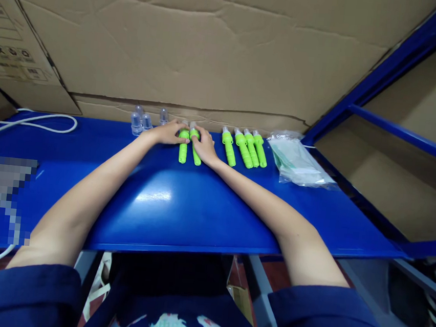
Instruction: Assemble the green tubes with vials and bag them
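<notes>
Both my hands reach to the far side of a blue table point(168, 200). My left hand point(167, 132) has its fingers curled onto the top of a green pen-shaped piece point(182, 151). My right hand point(205, 146) rests its fingers on a second green piece point(195, 154) lying right beside the first. Both pieces lie on the table, their tips under my fingers. To the right, several more green pieces point(244, 148) with pale tips lie in a row. Three small clear caps point(142, 120) stand left of my left hand.
A clear plastic bag point(298, 163) with pale contents lies at the table's right end. A cardboard wall point(198, 43) stands behind the table. A white cable point(37, 123) loops at the far left. A blue shelf frame point(391, 130) rises on the right.
</notes>
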Tool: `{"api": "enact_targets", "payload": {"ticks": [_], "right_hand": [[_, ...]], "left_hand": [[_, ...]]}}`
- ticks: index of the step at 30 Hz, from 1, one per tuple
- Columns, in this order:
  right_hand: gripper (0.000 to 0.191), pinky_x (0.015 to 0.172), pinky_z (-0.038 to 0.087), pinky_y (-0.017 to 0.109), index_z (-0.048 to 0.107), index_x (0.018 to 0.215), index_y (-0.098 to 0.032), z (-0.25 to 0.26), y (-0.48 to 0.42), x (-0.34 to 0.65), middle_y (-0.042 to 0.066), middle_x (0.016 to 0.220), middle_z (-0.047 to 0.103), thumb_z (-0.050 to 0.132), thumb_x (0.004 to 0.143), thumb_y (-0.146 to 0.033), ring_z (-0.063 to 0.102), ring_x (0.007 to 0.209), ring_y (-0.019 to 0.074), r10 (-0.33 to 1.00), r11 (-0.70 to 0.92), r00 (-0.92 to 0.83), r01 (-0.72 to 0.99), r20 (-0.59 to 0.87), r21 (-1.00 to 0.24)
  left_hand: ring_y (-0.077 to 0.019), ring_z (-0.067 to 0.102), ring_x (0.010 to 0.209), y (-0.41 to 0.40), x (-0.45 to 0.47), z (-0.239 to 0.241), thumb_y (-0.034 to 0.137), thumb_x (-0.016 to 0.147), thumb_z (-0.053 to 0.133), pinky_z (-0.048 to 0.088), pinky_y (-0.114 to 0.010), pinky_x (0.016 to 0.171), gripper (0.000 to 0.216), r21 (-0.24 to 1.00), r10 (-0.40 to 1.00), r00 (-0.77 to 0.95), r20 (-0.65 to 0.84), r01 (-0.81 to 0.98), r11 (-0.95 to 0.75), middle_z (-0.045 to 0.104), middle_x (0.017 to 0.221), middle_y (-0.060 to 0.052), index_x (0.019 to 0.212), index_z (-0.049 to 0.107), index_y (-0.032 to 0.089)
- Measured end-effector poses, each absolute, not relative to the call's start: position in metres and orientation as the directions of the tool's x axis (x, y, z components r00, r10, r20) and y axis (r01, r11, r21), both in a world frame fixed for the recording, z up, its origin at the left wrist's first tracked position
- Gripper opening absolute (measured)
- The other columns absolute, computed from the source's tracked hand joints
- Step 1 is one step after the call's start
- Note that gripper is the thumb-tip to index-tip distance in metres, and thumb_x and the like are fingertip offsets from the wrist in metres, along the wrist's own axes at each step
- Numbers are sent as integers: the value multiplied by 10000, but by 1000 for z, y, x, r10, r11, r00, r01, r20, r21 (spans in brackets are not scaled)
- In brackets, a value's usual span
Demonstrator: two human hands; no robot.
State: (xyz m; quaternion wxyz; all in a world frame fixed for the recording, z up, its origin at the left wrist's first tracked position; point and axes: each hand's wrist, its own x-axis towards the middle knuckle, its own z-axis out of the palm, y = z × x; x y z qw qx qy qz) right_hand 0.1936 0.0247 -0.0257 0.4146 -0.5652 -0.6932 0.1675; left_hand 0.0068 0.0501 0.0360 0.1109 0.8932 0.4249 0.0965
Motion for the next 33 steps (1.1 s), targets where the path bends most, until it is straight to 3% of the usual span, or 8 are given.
{"api": "enact_targets", "payload": {"ticks": [7, 16, 21, 33], "right_hand": [[420, 1186, 336, 640, 602, 1353, -212, -26, 24, 194, 132, 1459, 605, 500, 955, -300, 506, 1387, 353, 919, 316, -13, 625, 394, -714], [438, 1150, 349, 674, 600, 1355, -223, -27, 25, 193, 130, 1437, 625, 495, 937, -299, 538, 1349, 369, 919, 325, -34, 630, 393, -706], [431, 1164, 329, 666, 599, 1372, -216, -29, 27, 194, 124, 1450, 626, 489, 965, -308, 537, 1363, 362, 925, 315, -38, 629, 377, -711], [422, 1151, 348, 655, 607, 1360, -213, -29, 26, 193, 132, 1420, 638, 487, 966, -302, 544, 1346, 367, 922, 314, -22, 626, 387, -713]], "left_hand": [[-295, 619, 1254, 40, 8, 43, 560, 893, 559, 447, -359, 1112, 736, 242, 792, 609, 46, 763, -600, 632, 1357, -145, 1520, 519, 177], [-259, 660, 1207, 47, 6, 41, 526, 944, 539, 476, -310, 1055, 612, 203, 775, 629, 54, 753, -626, 703, 1344, -106, 1467, 557, 209], [-249, 667, 1242, 45, 6, 43, 384, 998, 448, 465, -331, 1096, 523, 217, 803, 595, 33, 780, -587, 673, 1424, -108, 1483, 529, 204], [-235, 588, 1383, 43, 7, 41, 339, 1025, 436, 406, -343, 1184, 534, 205, 802, 596, 41, 780, -591, 574, 1556, -55, 1552, 477, 260]]}}
